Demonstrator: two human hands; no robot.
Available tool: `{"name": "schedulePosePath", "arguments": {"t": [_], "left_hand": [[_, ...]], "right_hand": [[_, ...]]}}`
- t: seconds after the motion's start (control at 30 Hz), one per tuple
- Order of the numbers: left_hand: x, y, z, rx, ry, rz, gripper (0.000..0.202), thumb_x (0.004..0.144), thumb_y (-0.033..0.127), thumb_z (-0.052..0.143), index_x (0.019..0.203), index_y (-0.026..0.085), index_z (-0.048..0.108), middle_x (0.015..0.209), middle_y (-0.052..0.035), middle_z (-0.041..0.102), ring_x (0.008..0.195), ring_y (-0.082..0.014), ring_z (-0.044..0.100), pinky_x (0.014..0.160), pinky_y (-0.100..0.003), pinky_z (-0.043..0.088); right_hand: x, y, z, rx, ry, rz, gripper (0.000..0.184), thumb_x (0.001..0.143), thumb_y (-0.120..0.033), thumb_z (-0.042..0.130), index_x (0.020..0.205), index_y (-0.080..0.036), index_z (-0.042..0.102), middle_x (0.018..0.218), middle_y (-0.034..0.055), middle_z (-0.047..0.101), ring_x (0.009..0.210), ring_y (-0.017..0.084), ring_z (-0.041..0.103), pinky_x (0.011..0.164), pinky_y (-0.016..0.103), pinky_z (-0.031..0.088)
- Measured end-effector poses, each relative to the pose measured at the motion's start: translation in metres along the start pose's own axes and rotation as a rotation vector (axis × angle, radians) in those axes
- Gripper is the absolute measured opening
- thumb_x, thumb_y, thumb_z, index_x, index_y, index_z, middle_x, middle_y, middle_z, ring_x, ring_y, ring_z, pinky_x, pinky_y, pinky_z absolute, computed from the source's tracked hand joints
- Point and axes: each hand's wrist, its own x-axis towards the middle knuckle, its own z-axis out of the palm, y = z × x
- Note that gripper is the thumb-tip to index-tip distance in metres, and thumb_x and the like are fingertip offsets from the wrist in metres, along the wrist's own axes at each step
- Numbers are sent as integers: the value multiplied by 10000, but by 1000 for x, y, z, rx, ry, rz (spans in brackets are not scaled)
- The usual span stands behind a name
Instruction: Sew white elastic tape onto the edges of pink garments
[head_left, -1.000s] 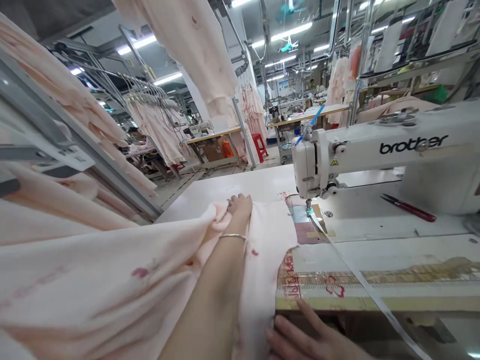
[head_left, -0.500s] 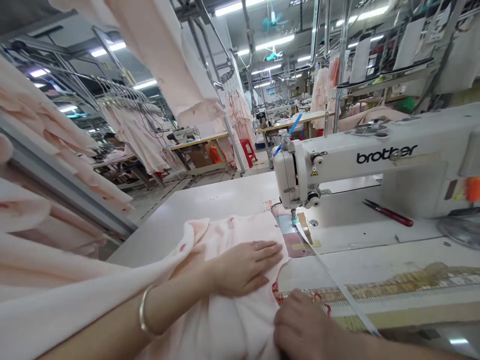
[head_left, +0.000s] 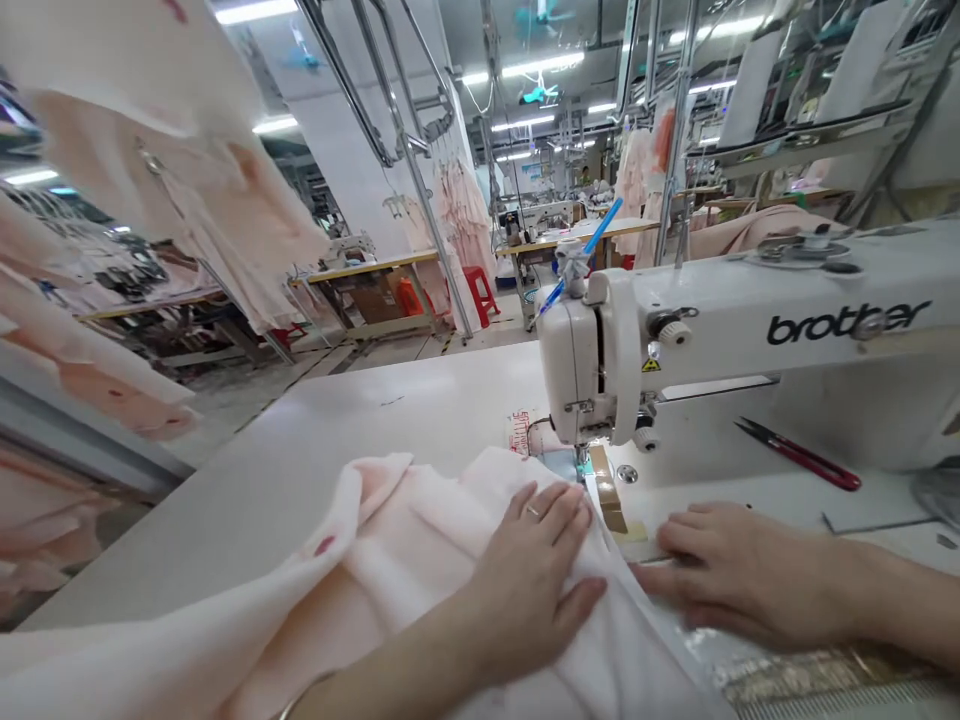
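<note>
One white worktable [head_left: 360, 405] here, one pale pink cloth [head_left: 427, 550] with a reddish mark, rumpled across its near side, one white "brother" sewing machine [head_left: 720, 300], one pair of red-handled snips [head_left: 799, 455] beneath the arm, red lettering [head_left: 517, 432] near the needle.

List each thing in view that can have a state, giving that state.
Pink fabric: rumpled, lying in folds
Left hand: palm down on the pink fabric
Right hand: by the pink fabric's edge, grip unclear
Sewing machine: upright; whether running, cannot tell
Thread snips: lying flat, unheld
Blue stick: tilted, atop the sewing machine
Red stool: upright
Ceiling light: lit
</note>
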Motion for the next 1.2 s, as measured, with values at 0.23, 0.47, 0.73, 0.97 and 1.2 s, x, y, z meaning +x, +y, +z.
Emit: {"name": "schedulePosePath", "arguments": {"t": [0.23, 0.47, 0.73, 0.97, 1.2], "left_hand": [[10, -11, 0, -53, -2, 62, 529, 811, 340, 485, 1290, 148, 366, 1313, -110, 427, 1197, -275, 351, 1029, -449, 264], [14, -23, 5, -13, 23, 108, 523, 785, 379, 521, 1240, 150, 402, 1333, -123, 418, 1206, -286, 364, 1012, -458, 280], [21, -36, 6, -15, 64, 130, 510, 788, 415, 527, 1225, 186, 399, 1321, -123, 414, 1195, -285, 373, 973, -469, 334], [24, -36, 2, -40, 17, 103, 455, 784, 367, 535, 1196, 208, 427, 1318, -118, 395, 1191, -298, 370, 968, -496, 345], [25, -36, 3, 7, 93, 152, 481, 768, 337, 539, 1202, 168, 416, 1281, -148, 421, 1176, -314, 388, 957, -532, 381]], "right_hand": [[29, 13, -5, 96, 130, 7, 433, 926, -308, 447, 1333, -250, 312, 1047, 42, 509, 911, 177, 468, 690, 300, 364], [32, 15, 14, 134, 179, 36, 461, 875, -265, 509, 1301, -245, 333, 996, 29, 538, 829, 186, 494, 660, 311, 387], [29, 18, 12, 264, 296, 164, 223, 922, -299, 406, 1002, -154, 555, 951, 88, 558, 821, 188, 513, 699, 308, 422], [31, 20, 9, 241, 221, 71, 300, 938, -344, 364, 1089, -164, 550, 1125, 80, 538, 925, 213, 505, 765, 336, 439], [33, 18, 11, 219, 237, 69, 306, 934, -358, 378, 1047, -154, 576, 1078, 96, 552, 937, 216, 500, 827, 344, 420]]}}
